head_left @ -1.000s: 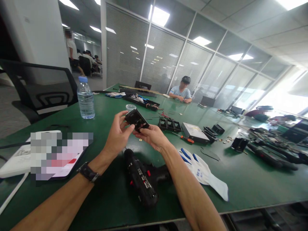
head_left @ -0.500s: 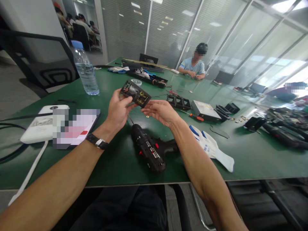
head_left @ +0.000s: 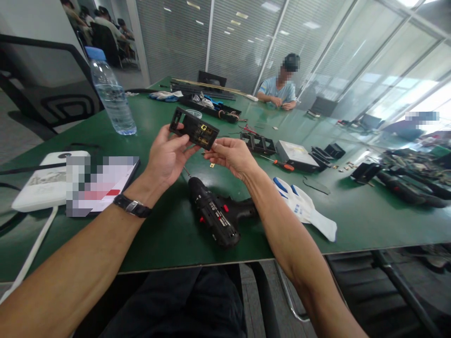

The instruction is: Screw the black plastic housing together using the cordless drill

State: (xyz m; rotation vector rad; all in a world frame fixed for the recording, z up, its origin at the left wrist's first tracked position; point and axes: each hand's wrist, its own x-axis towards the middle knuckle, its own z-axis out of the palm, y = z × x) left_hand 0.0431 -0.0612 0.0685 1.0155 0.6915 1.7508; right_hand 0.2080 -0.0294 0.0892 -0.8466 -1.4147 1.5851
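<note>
Raised over the green table is a black rectangular plastic housing (head_left: 193, 128) with brass-coloured metal contacts in its right half. My left hand (head_left: 169, 152) grips its left end and lower edge, thumb across the front. At its lower right corner, the fingers of my right hand (head_left: 230, 157) are closed on the edge; whether they also hold a small part is hidden. Below my hands a black cordless drill (head_left: 214, 213) lies on its side, its long bit pointing up and left. A small brass piece (head_left: 212, 165) rests on the table behind my right fingers.
A water bottle (head_left: 114, 103), white power bank (head_left: 51, 180) and phone (head_left: 109, 185) stand or lie left. Rightward are a white glove (head_left: 303, 209), an orange-handled screwdriver (head_left: 283, 165), black frames (head_left: 258, 143) and a pale-topped box (head_left: 297, 155). A person (head_left: 278, 89) sits across the table.
The housing has turned in my hands so its contact side faces me more squarely. Both hands still hold it. The camera view has shifted slightly.
</note>
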